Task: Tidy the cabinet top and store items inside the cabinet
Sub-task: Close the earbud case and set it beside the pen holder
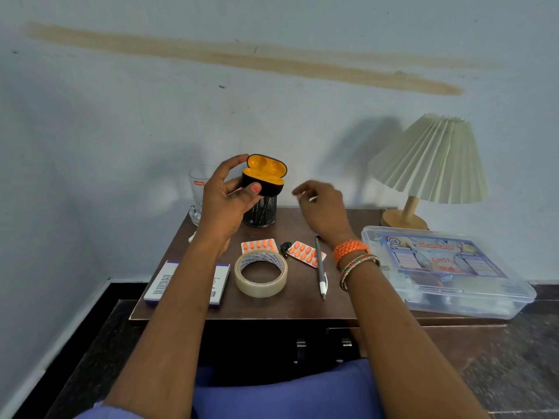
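The left hand (225,198) grips a black earbud case (263,176), lid up, orange inside. The right hand (325,211) hovers, fingers loosely curled. Box (447,267) label: "FIRST"; glass (198,189): "cello".

Two pill strips (259,245), one pen (320,269)

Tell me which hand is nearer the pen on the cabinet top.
Right. The right hand hovers just above and behind the pen, its wrist beside the tip. The left hand is farther left, holding the open earbud case.
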`<state>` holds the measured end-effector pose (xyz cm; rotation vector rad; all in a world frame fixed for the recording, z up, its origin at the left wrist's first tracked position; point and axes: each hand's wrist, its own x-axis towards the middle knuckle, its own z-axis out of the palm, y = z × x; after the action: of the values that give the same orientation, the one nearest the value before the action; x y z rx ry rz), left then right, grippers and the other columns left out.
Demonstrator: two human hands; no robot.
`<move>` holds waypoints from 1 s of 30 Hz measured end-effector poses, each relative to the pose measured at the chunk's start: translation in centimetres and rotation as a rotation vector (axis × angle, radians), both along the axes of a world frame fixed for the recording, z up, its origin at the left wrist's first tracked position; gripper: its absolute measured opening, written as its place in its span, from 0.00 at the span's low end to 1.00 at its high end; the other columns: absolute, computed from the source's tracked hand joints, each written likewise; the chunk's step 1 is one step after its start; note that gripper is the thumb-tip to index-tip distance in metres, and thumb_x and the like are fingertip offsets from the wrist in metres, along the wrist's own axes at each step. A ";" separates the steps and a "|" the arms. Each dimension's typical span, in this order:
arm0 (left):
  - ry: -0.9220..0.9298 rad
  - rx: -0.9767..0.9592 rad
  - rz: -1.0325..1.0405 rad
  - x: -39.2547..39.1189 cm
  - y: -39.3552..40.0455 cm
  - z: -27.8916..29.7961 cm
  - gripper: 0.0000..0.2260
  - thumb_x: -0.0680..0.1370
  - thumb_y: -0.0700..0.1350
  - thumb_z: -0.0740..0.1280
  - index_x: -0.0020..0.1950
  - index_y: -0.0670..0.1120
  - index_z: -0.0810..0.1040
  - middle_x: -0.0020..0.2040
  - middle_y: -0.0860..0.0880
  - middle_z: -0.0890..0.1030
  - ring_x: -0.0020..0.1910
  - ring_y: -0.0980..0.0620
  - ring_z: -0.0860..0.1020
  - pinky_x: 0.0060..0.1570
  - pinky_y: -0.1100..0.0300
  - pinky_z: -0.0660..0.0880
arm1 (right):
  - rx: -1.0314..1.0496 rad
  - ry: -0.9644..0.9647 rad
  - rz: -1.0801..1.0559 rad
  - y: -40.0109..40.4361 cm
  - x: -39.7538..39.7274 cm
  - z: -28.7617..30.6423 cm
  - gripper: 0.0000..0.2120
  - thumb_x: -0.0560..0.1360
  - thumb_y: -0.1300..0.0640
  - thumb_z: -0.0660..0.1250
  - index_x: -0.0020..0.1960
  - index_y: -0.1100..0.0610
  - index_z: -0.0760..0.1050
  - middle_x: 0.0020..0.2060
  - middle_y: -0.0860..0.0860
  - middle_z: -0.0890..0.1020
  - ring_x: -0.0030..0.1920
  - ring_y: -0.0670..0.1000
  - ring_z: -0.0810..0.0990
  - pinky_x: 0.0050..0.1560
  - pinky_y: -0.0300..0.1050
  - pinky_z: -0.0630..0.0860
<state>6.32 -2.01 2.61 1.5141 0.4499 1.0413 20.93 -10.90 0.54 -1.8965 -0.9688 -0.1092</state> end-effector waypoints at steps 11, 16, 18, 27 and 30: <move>0.026 0.003 0.025 -0.2 0.2 -0.1 0.23 0.74 0.32 0.67 0.67 0.49 0.71 0.56 0.47 0.78 0.55 0.52 0.77 0.42 0.67 0.80 | -0.704 -0.060 0.129 1.9 1.0 -4.6 0.14 0.76 0.56 0.66 0.61 0.51 0.77 0.60 0.54 0.79 0.62 0.57 0.74 0.66 0.64 0.66; 0.063 0.010 0.030 0.1 0.2 -0.3 0.24 0.74 0.34 0.68 0.67 0.51 0.71 0.63 0.42 0.77 0.62 0.46 0.77 0.54 0.53 0.79 | -0.767 -0.142 0.160 2.2 1.1 -5.2 0.11 0.76 0.56 0.66 0.57 0.54 0.79 0.58 0.54 0.80 0.62 0.57 0.74 0.66 0.67 0.61; 0.073 0.011 0.037 0.1 0.1 -0.3 0.24 0.74 0.34 0.68 0.67 0.52 0.71 0.63 0.42 0.77 0.62 0.46 0.77 0.56 0.51 0.78 | -0.754 -0.157 0.146 2.2 1.0 -5.3 0.10 0.76 0.57 0.65 0.56 0.55 0.79 0.56 0.54 0.80 0.61 0.57 0.75 0.67 0.68 0.59; 0.087 0.027 0.121 -0.1 0.2 -0.3 0.24 0.75 0.35 0.68 0.68 0.51 0.70 0.64 0.44 0.77 0.62 0.50 0.76 0.54 0.55 0.77 | -0.377 0.035 0.174 0.1 1.5 -2.3 0.07 0.76 0.61 0.66 0.51 0.60 0.80 0.48 0.56 0.83 0.50 0.51 0.79 0.45 0.38 0.72; 0.093 0.013 0.136 0.0 0.2 -0.3 0.24 0.75 0.36 0.68 0.68 0.52 0.70 0.65 0.44 0.77 0.63 0.47 0.75 0.59 0.48 0.76 | 0.031 0.116 0.160 -1.2 0.6 0.5 0.05 0.74 0.61 0.68 0.50 0.57 0.79 0.42 0.51 0.82 0.42 0.48 0.78 0.41 0.38 0.74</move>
<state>6.35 -1.80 2.36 1.5655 0.6195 1.0828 21.56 -12.13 1.01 -1.7693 -1.0294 0.0792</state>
